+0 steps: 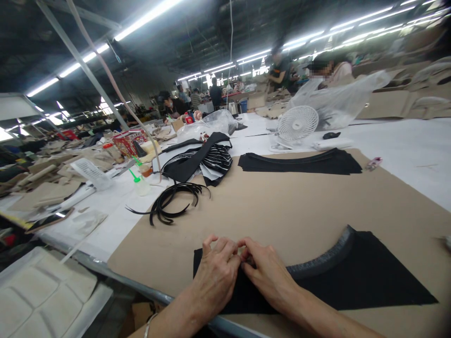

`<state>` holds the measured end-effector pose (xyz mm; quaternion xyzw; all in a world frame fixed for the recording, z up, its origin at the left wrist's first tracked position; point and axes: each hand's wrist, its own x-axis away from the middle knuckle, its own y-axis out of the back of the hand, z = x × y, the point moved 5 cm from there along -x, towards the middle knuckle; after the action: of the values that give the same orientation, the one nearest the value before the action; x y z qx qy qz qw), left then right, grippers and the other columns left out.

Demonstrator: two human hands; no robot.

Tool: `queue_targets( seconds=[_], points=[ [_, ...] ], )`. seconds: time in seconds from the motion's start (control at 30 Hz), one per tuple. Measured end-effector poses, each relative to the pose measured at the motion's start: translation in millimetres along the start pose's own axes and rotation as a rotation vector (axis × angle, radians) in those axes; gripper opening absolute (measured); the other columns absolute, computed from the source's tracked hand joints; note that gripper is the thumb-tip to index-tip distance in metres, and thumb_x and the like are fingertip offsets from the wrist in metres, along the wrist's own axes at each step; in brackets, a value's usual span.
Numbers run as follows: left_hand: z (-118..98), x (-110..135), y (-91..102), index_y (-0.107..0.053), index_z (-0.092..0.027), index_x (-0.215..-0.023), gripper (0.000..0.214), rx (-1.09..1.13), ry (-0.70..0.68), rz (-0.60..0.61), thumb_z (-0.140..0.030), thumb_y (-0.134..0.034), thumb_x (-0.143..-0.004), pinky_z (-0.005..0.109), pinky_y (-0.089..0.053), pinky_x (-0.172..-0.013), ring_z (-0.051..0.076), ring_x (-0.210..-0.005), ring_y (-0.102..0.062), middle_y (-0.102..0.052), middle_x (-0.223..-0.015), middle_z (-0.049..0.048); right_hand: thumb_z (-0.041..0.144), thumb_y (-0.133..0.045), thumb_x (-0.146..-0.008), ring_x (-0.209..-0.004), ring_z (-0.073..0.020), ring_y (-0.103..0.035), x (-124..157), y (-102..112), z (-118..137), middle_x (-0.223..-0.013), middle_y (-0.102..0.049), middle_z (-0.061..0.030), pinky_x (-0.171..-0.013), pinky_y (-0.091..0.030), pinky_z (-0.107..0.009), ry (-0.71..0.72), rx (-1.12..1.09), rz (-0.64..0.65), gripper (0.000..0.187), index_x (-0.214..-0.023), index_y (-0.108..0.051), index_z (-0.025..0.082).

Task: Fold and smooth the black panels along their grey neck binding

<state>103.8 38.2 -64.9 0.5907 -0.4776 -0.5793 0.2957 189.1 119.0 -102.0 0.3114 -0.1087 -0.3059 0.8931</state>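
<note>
A black fabric panel (377,274) lies flat near the table's front edge, its long far side cut in a deep curve. A dark grey, finely puckered band (326,258) follows that curve on the right. My left hand (219,267) and my right hand (266,266) meet at the curve's left part, fingers bent and pinched on the panel's edge. The fingertips nearly touch, and they hide the edge between them. Beyond them, a bundle of thin black strips (164,202) lies curled to the left. Farther back rests a stack of curved black pieces (299,162).
Brown paper (282,202) covers the near table. Left of it stand small bottles with green nozzles (141,183). Black and striped pieces (200,162) are piled behind the strips. A white fan (298,124) and a clear plastic bag (345,101) stand at the back. People work beyond.
</note>
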Motion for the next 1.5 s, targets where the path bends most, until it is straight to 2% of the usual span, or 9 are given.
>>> queue_targets(
  seconds=[0.3, 0.7, 1.03, 1.23, 1.37, 1.5],
  points=[
    [1.6, 0.8, 0.0, -0.06, -0.024, -0.097, 0.019, 0.038, 0.075, 0.016, -0.01, -0.05, -0.088, 0.043, -0.021, -0.096, 0.018, -0.095, -0.053, -0.061, -0.096, 0.0003, 0.006, -0.048, -0.075, -0.084, -0.0181, -0.058, -0.1, 0.5, 2.7, -0.085, -0.064, 0.0025, -0.076, -0.036, -0.029, 0.022, 0.012, -0.008, 0.035, -0.103, -0.055, 0.025],
    [6.6, 2.4, 4.7, -0.061, -0.023, -0.089, 0.018, 0.068, 0.14, -0.047, -0.007, -0.051, -0.088, 0.042, -0.021, -0.096, 0.017, -0.093, -0.053, -0.061, -0.095, -0.001, 0.007, -0.05, -0.076, -0.088, -0.0192, -0.057, 1.6, -3.8, -3.3, -0.089, -0.063, 0.0009, -0.083, -0.033, -0.033, 0.029, 0.053, -0.032, 0.039, -0.111, -0.053, 0.023],
    [-3.1, 5.6, -1.1, -0.059, -0.021, -0.096, 0.016, -0.113, -0.033, -0.048, -0.009, -0.049, -0.09, 0.041, -0.02, -0.1, 0.016, -0.091, -0.054, -0.062, -0.094, -0.0003, 0.007, -0.048, -0.077, -0.09, -0.0189, -0.057, 2.4, -2.5, -1.5, -0.09, -0.064, 0.0007, -0.084, -0.034, -0.034, 0.03, 0.037, -0.025, 0.036, -0.108, -0.052, 0.023],
    [-6.9, 3.9, -3.7, -0.058, -0.02, -0.099, 0.016, -0.181, -0.068, -0.037, -0.01, -0.05, -0.09, 0.04, -0.021, -0.099, 0.016, -0.091, -0.055, -0.062, -0.097, -0.0006, 0.007, -0.048, -0.079, -0.092, -0.0186, -0.057, 3.9, -1.6, 0.6, -0.092, -0.064, 0.0011, -0.083, -0.032, -0.034, 0.043, 0.052, -0.029, 0.035, -0.11, -0.051, 0.024],
    [-7.1, 4.3, -5.1, -0.059, -0.02, -0.099, 0.016, -0.121, -0.002, -0.055, -0.011, -0.049, -0.09, 0.042, -0.022, -0.097, 0.017, -0.09, -0.055, -0.063, -0.099, 0.0, 0.006, -0.047, -0.078, -0.093, -0.0185, -0.057, 4.6, -1.2, 2.5, -0.092, -0.064, 0.0011, -0.083, -0.031, -0.034, 0.059, 0.038, -0.035, 0.036, -0.109, -0.05, 0.024],
    [-6.9, 4.0, -6.4, -0.06, -0.02, -0.097, 0.017, -0.071, 0.064, -0.123, -0.01, -0.047, -0.09, 0.042, -0.023, -0.095, 0.017, -0.088, -0.054, -0.064, -0.095, 0.0003, 0.005, -0.047, -0.076, -0.093, -0.0188, -0.057, 5.4, 0.7, 5.4, -0.092, -0.063, 0.0001, -0.083, -0.03, -0.034, 0.086, 0.044, -0.041, 0.036, -0.107, -0.05, 0.023]
  ],
)
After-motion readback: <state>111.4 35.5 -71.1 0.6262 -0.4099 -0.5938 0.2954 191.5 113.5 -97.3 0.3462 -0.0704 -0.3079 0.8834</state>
